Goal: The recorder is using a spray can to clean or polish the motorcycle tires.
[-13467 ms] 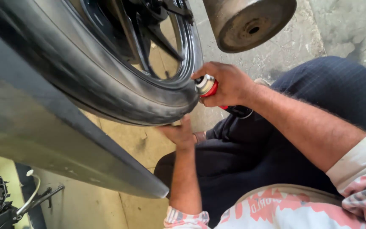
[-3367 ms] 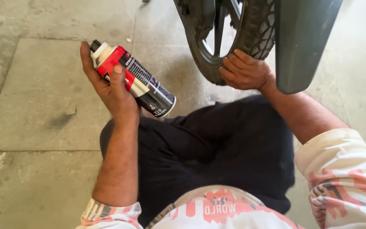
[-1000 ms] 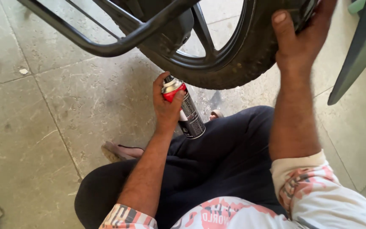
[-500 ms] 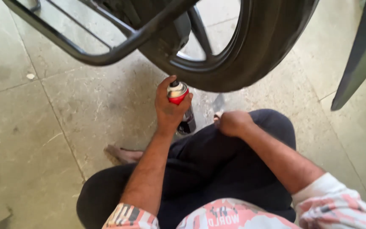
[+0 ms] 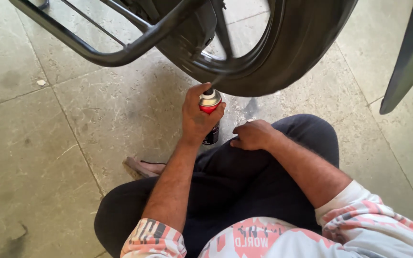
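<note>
Stone floor below; left hand [image 5: 198,116] grips spray can [image 5: 210,114] upright; right hand [image 5: 252,135] rests loosely curled, empty.

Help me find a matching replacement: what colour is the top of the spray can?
The spray can in the left hand has a red top band with a silvery rim, seen in the head view.

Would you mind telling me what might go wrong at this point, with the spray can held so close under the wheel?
The left hand grips the spray can right beneath the tyre; if the wheel turns, fingers may get caught. Spray could drift onto the tyre tread and leave it slippery. The right hand rests on the knee, so nothing steadies the wheel.
</note>
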